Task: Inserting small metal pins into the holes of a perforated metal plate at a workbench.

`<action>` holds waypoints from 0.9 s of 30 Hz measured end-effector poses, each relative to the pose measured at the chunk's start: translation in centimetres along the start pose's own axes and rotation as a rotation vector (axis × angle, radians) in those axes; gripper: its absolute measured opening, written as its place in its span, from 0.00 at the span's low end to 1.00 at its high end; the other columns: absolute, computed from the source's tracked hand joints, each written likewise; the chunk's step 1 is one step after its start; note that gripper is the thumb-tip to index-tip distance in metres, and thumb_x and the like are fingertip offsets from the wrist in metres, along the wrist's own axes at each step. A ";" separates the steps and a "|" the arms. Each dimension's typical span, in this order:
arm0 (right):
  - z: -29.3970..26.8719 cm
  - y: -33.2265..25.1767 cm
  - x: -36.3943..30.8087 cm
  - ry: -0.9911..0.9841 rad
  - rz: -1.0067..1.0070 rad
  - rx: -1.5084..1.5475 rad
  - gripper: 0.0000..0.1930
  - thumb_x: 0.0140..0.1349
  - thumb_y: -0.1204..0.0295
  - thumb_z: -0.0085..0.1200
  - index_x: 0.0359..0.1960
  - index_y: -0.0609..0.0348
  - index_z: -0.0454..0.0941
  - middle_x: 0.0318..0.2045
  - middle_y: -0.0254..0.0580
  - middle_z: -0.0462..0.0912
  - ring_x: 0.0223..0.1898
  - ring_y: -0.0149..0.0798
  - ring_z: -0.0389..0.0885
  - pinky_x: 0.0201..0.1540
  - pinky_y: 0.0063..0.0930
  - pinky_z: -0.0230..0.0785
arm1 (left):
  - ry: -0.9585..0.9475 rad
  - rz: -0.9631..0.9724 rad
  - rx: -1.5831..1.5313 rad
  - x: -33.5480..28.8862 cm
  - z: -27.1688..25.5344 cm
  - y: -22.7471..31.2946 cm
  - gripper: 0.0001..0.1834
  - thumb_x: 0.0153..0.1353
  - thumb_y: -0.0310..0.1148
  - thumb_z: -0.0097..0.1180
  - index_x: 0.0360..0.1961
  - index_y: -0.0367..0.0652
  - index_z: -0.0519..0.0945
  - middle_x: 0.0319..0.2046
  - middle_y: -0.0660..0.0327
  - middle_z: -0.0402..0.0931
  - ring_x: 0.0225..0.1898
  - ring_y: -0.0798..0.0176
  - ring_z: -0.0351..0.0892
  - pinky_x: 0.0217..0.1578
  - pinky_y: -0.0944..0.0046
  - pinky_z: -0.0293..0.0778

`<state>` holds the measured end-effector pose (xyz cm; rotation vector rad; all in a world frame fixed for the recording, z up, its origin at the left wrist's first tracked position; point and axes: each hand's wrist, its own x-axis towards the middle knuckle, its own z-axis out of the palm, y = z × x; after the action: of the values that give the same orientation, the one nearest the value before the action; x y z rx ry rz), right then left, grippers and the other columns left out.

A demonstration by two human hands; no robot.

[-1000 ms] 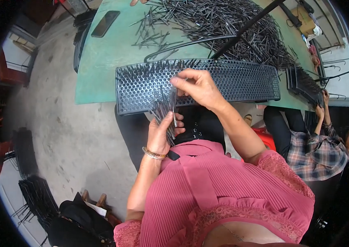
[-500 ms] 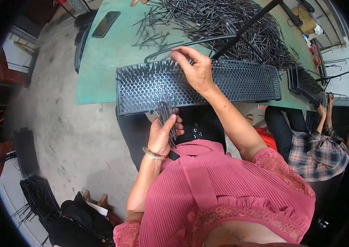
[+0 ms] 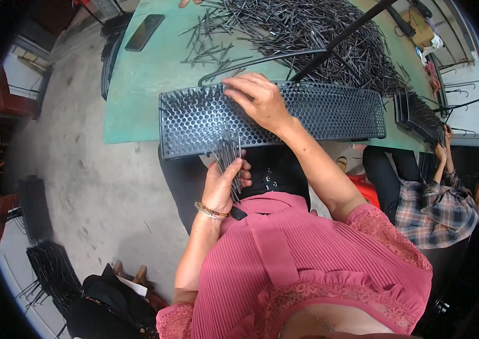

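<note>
A bundle of thin dark rods [image 3: 228,151] fans upward out of my left hand [image 3: 222,183], whose fingers are wrapped round it below the tray's near edge. Over the far side of the black perforated tray [image 3: 329,116] is my right hand [image 3: 259,101], with thumb and fingers bent close together beside rods standing in the holes. What its fingertips hold, if anything, is too small to tell. Those upright rods [image 3: 191,99] cover the far left part of the tray in close rows. The tray lies across the near edge of the table, above my lap.
A large heap of loose dark rods [image 3: 307,28] covers the far part of the green table [image 3: 132,121]. A black bar frame [image 3: 329,51] rises behind the tray. A phone [image 3: 145,33] lies far left. To the right, a co-worker [image 3: 437,209] handles another rod-filled tray [image 3: 417,116].
My right hand has shifted a little left and lower along the tray's far side, its fingers turning toward the standing rods. My left hand with its bundle stays nearly still.
</note>
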<state>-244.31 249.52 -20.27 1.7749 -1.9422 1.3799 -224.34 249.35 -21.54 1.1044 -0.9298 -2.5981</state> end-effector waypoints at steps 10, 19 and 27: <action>-3.0 -3.0 -0.3 -0.179 0.531 0.281 0.09 0.57 0.73 0.57 0.37 0.66 0.80 0.31 0.39 0.82 0.34 0.29 0.79 0.37 0.22 0.70 | -0.064 0.101 -0.034 -0.4 0.0 0.1 0.14 0.62 0.31 0.51 0.47 0.35 0.72 0.29 0.60 0.75 0.26 0.70 0.74 0.25 0.71 0.73; -3.8 -3.8 -3.0 -0.447 0.946 0.789 0.12 0.56 0.68 0.60 0.34 0.68 0.80 0.25 0.35 0.80 0.27 0.24 0.75 0.29 0.17 0.68 | -0.142 0.140 0.022 -0.1 0.8 0.2 0.16 0.64 0.32 0.49 0.49 0.34 0.70 0.33 0.56 0.77 0.28 0.69 0.75 0.24 0.73 0.72; -5.7 -2.4 -1.9 -0.077 0.794 0.575 0.10 0.61 0.71 0.53 0.37 0.68 0.77 0.28 0.36 0.81 0.29 0.24 0.77 0.33 0.18 0.70 | -0.086 0.022 -0.006 0.4 0.9 -0.2 0.15 0.64 0.31 0.45 0.49 0.31 0.69 0.40 0.47 0.77 0.33 0.62 0.79 0.27 0.68 0.78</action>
<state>-244.24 255.19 -17.18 1.2357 -2.6363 2.3304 -225.19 249.80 -21.45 0.9822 -0.9455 -2.6478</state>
